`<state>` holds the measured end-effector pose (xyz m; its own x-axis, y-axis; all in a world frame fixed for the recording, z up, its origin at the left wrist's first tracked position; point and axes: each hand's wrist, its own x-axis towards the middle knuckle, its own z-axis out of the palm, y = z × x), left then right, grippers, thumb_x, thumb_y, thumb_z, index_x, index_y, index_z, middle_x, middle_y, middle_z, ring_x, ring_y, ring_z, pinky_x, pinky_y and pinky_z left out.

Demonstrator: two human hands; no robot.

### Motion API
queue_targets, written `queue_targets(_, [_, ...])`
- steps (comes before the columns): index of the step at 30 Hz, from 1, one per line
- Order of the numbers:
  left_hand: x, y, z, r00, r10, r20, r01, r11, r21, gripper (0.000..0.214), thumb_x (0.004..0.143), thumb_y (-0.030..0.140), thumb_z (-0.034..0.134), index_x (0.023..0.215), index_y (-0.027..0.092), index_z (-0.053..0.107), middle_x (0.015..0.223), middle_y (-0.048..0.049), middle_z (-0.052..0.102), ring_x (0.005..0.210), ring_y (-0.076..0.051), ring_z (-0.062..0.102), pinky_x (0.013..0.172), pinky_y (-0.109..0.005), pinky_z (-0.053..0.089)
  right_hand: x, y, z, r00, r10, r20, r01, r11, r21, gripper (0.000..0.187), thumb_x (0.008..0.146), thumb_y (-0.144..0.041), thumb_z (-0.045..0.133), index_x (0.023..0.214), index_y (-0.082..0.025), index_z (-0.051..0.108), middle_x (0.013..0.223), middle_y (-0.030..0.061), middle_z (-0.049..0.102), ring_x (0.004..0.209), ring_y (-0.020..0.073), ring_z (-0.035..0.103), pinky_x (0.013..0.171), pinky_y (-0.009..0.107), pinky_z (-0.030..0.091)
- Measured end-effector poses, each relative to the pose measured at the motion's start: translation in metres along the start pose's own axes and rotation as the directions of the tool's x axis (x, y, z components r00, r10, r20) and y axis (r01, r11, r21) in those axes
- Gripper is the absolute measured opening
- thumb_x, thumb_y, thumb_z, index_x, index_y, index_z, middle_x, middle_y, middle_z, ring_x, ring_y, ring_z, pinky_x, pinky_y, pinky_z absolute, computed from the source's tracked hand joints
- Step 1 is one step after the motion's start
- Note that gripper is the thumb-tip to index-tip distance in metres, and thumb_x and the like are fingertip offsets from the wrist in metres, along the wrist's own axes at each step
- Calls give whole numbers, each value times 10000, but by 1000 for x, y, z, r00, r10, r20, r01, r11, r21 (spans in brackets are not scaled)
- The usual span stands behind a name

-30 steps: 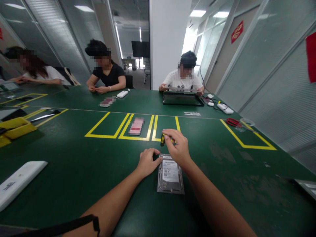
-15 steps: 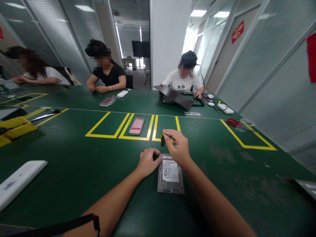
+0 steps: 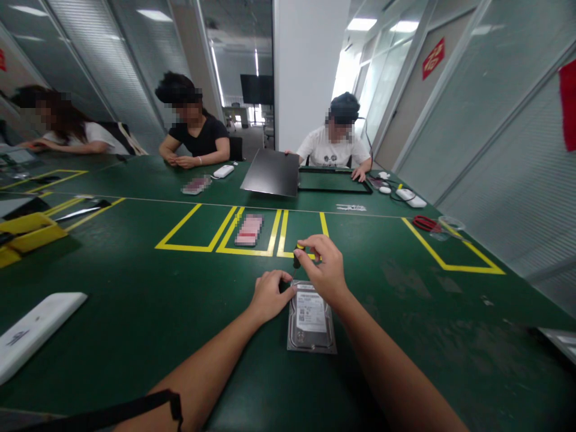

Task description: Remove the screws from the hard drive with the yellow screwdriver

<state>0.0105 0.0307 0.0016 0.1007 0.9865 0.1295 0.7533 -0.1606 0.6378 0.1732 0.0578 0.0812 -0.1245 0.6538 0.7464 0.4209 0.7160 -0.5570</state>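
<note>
A silver hard drive (image 3: pixel 311 336) with a white label lies flat on the green table in front of me. My right hand (image 3: pixel 324 267) is closed around the black and yellow handle of a small screwdriver (image 3: pixel 297 257). The screwdriver stands nearly upright, its tip at the drive's far left corner. Whether the tip sits in a screw is too small to tell. My left hand (image 3: pixel 271 296) grips that same corner, thumb on the drive's left edge and index finger close to the screwdriver's shaft.
Yellow tape marks the table (image 3: pixel 202 336). A pink phone-like item (image 3: pixel 249 230) lies beyond my hands. At left are a white power bank (image 3: pixel 38 330) and yellow bins (image 3: pixel 33 231). Red cable (image 3: pixel 425 224) lies right. Across, a co-worker (image 3: pixel 335 141) handles a dark panel (image 3: pixel 272 173) and frame.
The co-worker opposite has swung the dark panel to the left, uncovering a black frame. My right hand and the screwdriver handle have shifted very slightly; the drive and my left hand stay put.
</note>
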Motion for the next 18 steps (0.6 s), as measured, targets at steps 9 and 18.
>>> queue_targets(9, [0, 1, -1, 1000, -7, -5, 7, 1000, -9, 190, 823, 337, 697, 965, 213, 674, 986, -28, 716, 991, -241, 620, 854, -348, 449, 1, -1, 1, 1000, -24, 18, 24, 1000, -4, 165, 925, -217, 558, 1009, -209, 701, 987, 49, 714, 904, 191, 624, 771, 348, 488])
queue_targets(18, [1, -3, 2, 1000, -13, -8, 13, 1000, -17, 210, 811, 326, 713, 982, 210, 685, 990, -30, 722, 998, -245, 626, 868, -354, 458, -1, 1, 1, 1000, -9, 16, 9, 1000, -19, 129, 899, -252, 621, 988, -209, 704, 952, 54, 693, 892, 197, 616, 771, 350, 496])
